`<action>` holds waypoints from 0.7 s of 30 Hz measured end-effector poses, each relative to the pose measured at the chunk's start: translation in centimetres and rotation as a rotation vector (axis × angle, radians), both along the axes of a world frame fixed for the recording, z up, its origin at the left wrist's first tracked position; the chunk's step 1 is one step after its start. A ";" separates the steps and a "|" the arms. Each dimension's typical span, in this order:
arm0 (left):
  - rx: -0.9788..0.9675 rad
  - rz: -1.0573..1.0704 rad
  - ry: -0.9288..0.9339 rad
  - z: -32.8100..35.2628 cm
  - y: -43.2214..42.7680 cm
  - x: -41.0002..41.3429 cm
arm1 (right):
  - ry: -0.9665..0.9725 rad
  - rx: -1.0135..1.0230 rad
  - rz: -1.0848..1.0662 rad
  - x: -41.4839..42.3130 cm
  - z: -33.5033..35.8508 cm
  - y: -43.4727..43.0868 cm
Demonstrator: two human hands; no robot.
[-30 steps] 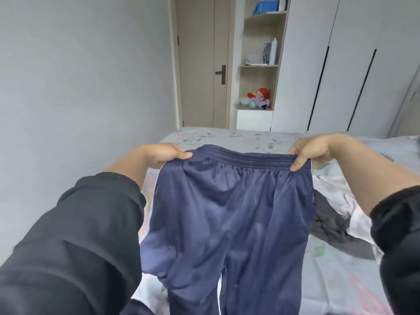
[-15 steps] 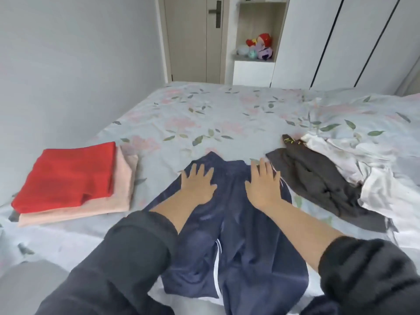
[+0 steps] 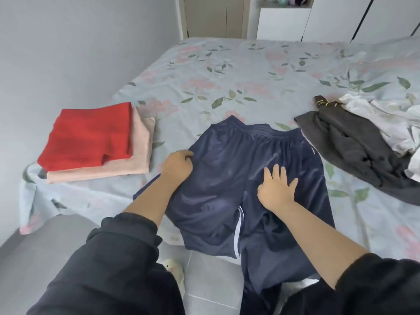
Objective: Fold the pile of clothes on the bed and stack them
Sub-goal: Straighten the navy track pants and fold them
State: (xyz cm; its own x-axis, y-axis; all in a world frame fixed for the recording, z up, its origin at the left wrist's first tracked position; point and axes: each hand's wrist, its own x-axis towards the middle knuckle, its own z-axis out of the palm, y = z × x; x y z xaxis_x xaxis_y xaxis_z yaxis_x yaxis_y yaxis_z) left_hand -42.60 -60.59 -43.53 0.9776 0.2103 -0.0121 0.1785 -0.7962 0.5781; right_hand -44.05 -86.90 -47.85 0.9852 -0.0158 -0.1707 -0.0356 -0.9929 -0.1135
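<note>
Navy blue track trousers (image 3: pixel 229 169) with a white side stripe lie flat on the bed (image 3: pixel 227 71), waistband away from me, legs hanging over the near edge. My left hand (image 3: pixel 178 165) pinches the fabric at the trousers' left edge. My right hand (image 3: pixel 276 188) presses flat on the right half, fingers spread. A folded stack sits at the left: a red garment (image 3: pixel 91 135) on top of a pink one (image 3: pixel 141 153). At the right lie an unfolded dark grey garment (image 3: pixel 354 146) and crumpled white clothes (image 3: pixel 386 119).
The bed has a floral sheet and its left corner is near the stack. A grey wall runs along the left. Grey floor tiles (image 3: pixel 204 280) show below the bed's near edge. A door and white wardrobes stand beyond the far end of the bed.
The trousers went from held up by the waistband to lying on the bed. Since half a second ago my left hand has shifted to the left edge and pinched it; my right hand moved lower and rightward.
</note>
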 end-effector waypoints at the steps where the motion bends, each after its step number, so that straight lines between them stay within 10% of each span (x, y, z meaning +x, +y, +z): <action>1: 0.034 0.098 0.030 0.2 1.4 -0.2 | -0.061 -0.002 0.049 -0.3 -0.1 0.7; 6: -0.056 0.202 0.364 0.9 4.9 -2.4 | -0.193 0.006 0.187 -1.7 -1.4 1.6; 10: -0.844 -0.277 0.701 2.0 6.8 -5.9 | -0.169 -0.008 0.189 -1.4 -1.3 1.6; 15: -1.065 -0.482 0.640 2.8 6.4 -8.9 | -0.159 -0.008 0.189 -1.6 -1.0 1.6; 21: -1.242 0.021 0.373 4.0 5.8 -10.8 | -0.152 0.033 0.185 -1.5 -0.9 1.5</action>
